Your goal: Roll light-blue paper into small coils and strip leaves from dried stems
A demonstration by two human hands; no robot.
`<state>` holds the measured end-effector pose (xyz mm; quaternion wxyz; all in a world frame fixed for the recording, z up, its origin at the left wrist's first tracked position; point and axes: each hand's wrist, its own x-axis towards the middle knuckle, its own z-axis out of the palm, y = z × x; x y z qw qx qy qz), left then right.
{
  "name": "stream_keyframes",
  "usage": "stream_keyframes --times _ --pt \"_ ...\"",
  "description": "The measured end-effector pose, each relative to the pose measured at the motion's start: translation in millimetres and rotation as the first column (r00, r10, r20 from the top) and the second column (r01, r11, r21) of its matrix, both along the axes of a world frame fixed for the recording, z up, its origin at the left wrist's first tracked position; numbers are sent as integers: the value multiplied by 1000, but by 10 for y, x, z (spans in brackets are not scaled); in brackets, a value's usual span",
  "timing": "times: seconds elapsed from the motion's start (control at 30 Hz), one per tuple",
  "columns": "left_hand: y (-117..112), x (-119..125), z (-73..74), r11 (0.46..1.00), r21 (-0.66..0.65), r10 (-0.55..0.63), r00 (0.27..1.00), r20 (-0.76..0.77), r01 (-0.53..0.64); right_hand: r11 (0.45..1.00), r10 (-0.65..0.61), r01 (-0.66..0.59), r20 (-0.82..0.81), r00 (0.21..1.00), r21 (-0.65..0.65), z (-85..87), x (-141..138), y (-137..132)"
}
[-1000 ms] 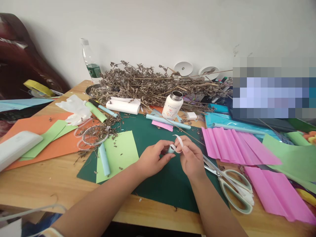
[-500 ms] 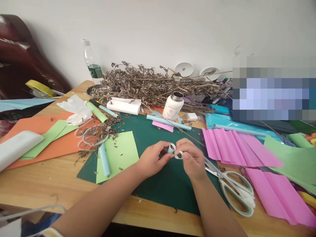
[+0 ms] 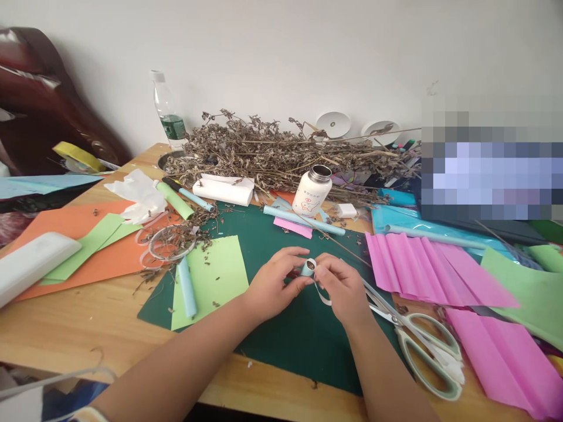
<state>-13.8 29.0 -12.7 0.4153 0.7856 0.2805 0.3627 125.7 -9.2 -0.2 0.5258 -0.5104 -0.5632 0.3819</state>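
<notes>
Over the dark green cutting mat (image 3: 281, 340) my two hands meet. My left hand (image 3: 275, 284) pinches a small light blue paper roll (image 3: 307, 268) by its left end. My right hand (image 3: 341, 285) is closed on a thin white strip (image 3: 322, 295) that wraps round the roll's open end and hangs down below my fingers. Green-handled scissors (image 3: 422, 346) lie on the mat just right of my right hand.
A light green sheet (image 3: 211, 275) with a blue paper tube (image 3: 187, 287) lies to the left. Pink pleated paper (image 3: 440, 275) spreads on the right. Behind stand a white bottle (image 3: 311, 191), a heap of dried twigs (image 3: 272, 153), a plastic bottle (image 3: 169, 117) and orange paper (image 3: 79, 246).
The white strip, which stuck up above my right fingers, has been wound over the roll's end and now hangs below them. Both hands stayed at the same spot.
</notes>
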Motion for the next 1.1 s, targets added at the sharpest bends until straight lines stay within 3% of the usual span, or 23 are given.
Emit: stream_keyframes --times 0.13,0.3,0.57,0.87,1.1 --pt "2 -2 -17 999 3 49 998 -46 -49 981 16 -16 -2 1000 -193 58 -18 -18" --pt "-5 0 -1 990 53 136 975 -173 -129 984 45 -26 108 993 -176 84 17 -18" --pt "-66 25 59 970 154 235 891 -387 -189 974 74 -61 53 996 -217 60 98 24" --pt "-6 -32 68 983 150 155 909 -387 -104 961 116 -91 80 990 -262 69 59 28" --pt "36 -79 142 993 121 59 887 -459 -3 974 88 -29 254 963 -224 -27 55 54"
